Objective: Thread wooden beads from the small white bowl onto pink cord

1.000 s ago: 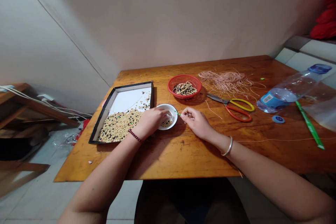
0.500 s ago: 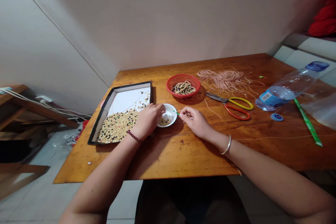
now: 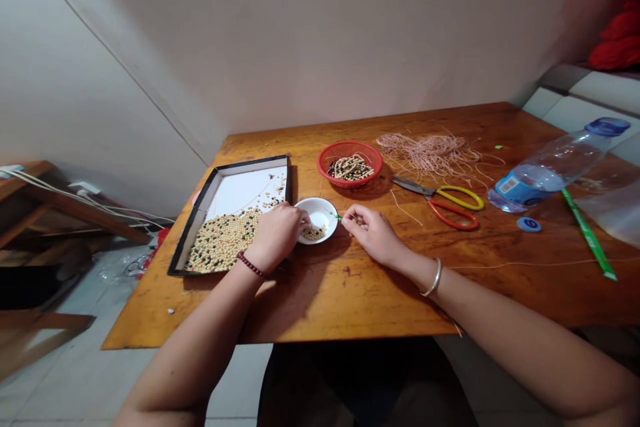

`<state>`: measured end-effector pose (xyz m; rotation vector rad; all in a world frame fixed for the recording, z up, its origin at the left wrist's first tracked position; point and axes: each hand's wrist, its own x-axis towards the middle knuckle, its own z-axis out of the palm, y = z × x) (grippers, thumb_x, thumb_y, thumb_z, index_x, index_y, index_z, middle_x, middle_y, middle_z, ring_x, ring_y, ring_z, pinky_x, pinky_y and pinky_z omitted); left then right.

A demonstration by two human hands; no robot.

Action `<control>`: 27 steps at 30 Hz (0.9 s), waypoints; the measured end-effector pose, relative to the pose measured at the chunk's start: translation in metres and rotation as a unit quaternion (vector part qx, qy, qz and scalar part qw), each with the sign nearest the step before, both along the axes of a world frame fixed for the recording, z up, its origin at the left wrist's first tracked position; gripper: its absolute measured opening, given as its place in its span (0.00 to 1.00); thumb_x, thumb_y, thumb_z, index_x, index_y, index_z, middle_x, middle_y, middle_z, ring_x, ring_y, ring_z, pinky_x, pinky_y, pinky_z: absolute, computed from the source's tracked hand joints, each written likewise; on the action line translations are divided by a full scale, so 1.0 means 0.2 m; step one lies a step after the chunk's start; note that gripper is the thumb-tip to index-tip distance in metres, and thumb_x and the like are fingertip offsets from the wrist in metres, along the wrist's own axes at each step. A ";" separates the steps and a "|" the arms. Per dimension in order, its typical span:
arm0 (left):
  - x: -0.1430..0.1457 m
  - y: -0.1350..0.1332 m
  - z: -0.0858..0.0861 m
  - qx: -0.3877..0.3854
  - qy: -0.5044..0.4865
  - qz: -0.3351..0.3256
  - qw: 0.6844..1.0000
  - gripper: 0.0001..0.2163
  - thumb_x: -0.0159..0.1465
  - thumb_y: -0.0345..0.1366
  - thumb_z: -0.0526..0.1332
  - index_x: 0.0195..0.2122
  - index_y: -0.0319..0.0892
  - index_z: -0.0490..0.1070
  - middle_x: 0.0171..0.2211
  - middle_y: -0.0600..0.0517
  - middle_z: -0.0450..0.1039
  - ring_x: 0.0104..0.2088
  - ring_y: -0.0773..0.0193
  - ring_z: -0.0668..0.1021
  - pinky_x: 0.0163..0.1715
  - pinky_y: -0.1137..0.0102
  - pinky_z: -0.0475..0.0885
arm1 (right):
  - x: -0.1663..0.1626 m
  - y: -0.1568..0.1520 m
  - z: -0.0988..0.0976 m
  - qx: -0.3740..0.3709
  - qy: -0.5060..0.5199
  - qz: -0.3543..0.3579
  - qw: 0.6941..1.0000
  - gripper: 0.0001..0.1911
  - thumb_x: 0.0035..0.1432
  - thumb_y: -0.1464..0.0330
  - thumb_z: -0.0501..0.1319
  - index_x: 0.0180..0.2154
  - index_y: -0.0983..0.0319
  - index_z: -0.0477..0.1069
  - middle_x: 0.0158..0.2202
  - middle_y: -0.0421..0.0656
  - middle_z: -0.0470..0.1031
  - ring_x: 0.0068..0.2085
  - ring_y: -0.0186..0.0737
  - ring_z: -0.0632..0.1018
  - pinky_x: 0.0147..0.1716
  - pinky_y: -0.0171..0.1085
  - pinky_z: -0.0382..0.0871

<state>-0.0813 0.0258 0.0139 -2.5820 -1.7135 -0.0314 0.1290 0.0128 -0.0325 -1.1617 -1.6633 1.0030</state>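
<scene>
A small white bowl [image 3: 327, 205] holds a little heap of pale and dark beads [image 3: 313, 233]. My left hand [image 3: 277, 235] is at its left side, fingertips bunched together and dipping inside the rim. Whatever those fingers pinch is hidden. Just right of the bowl, my right hand [image 3: 373, 232] pinches a thin string carrying a few green beads [image 3: 336, 217], which reaches over the bowl's edge. Left of the bowl lies a black-edged shallow box [image 3: 197, 213], with cream, dark and some coloured beads [image 3: 223, 240] spread across its near part.
Behind the bowl is a red basket [image 3: 350, 181] with strung beads. To its right lie a tangle of pink string [image 3: 430, 155] and scissors [image 3: 445, 203] with yellow and red handles. Farther right are a water bottle [image 3: 530, 180], its blue cap [image 3: 529, 224] and a green strip [image 3: 590, 237].
My left hand has drawn back slightly to the left and down toward the bowl's left rim, uncovering more of the inside. My right hand keeps its place with the string.
</scene>
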 end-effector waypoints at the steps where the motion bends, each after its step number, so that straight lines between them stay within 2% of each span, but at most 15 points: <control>1: 0.00 0.00 0.00 -0.001 0.003 0.001 1.000 0.11 0.64 0.40 0.57 0.35 0.44 0.78 0.30 0.46 0.74 0.36 0.56 0.75 0.30 0.69 0.64 | 0.00 0.00 0.00 -0.001 0.001 0.000 1.000 0.08 0.57 0.64 0.56 0.30 0.62 0.67 0.26 0.39 0.68 0.28 0.34 0.69 0.28 0.33 0.62; 12: 0.00 0.01 -0.02 0.003 -0.010 -0.001 1.000 0.11 0.64 0.38 0.56 0.34 0.45 0.79 0.29 0.47 0.75 0.32 0.58 0.74 0.28 0.69 0.62 | 0.00 0.00 0.00 -0.009 -0.001 -0.001 1.000 0.08 0.57 0.64 0.57 0.30 0.62 0.67 0.26 0.39 0.68 0.28 0.34 0.69 0.28 0.33 0.61; 14: 0.00 0.01 -0.03 0.008 -0.042 -0.004 0.999 0.10 0.64 0.38 0.57 0.34 0.45 0.78 0.30 0.47 0.76 0.34 0.57 0.75 0.29 0.69 0.63 | 0.00 0.00 0.00 -0.013 -0.002 0.000 1.000 0.09 0.57 0.63 0.56 0.30 0.62 0.67 0.25 0.39 0.67 0.28 0.34 0.68 0.28 0.33 0.61; 16: 0.00 0.03 -0.04 0.008 -0.117 -0.001 0.993 0.09 0.63 0.39 0.57 0.35 0.44 0.77 0.33 0.47 0.77 0.35 0.58 0.76 0.32 0.69 0.64 | 0.00 0.00 0.00 -0.015 -0.004 -0.003 1.000 0.09 0.57 0.63 0.57 0.30 0.62 0.67 0.25 0.39 0.67 0.27 0.34 0.68 0.27 0.33 0.61; 18: 0.01 0.05 -0.05 -0.018 -0.230 -0.008 0.973 0.09 0.63 0.40 0.59 0.36 0.42 0.76 0.36 0.48 0.78 0.35 0.61 0.76 0.34 0.70 0.66 | 0.00 0.00 0.00 -0.015 -0.008 -0.007 1.000 0.09 0.57 0.63 0.57 0.30 0.62 0.67 0.25 0.38 0.67 0.27 0.34 0.68 0.27 0.33 0.61; 21: 0.03 0.07 -0.06 -0.093 -0.373 -0.029 0.923 0.12 0.62 0.43 0.60 0.36 0.40 0.76 0.35 0.49 0.78 0.32 0.64 0.76 0.32 0.72 0.67 | 0.00 0.00 0.01 -0.013 -0.012 -0.011 1.000 0.09 0.57 0.63 0.56 0.30 0.62 0.67 0.25 0.38 0.67 0.26 0.34 0.68 0.27 0.33 0.60; 24: 0.05 0.07 -0.06 -0.135 -0.430 -0.026 0.892 0.15 0.61 0.46 0.61 0.37 0.38 0.76 0.33 0.48 0.78 0.31 0.64 0.75 0.31 0.72 0.67 | 0.00 0.00 0.01 -0.013 -0.009 -0.009 1.000 0.09 0.57 0.63 0.56 0.30 0.62 0.66 0.25 0.38 0.67 0.26 0.33 0.67 0.26 0.33 0.60; 27: 0.05 0.08 -0.06 -0.147 -0.451 -0.016 0.880 0.16 0.60 0.47 0.62 0.37 0.38 0.76 0.34 0.48 0.78 0.32 0.65 0.75 0.31 0.72 0.68 | 0.01 -0.01 0.02 -0.009 -0.009 -0.012 1.000 0.08 0.56 0.64 0.57 0.29 0.62 0.66 0.24 0.38 0.67 0.26 0.33 0.67 0.26 0.32 0.59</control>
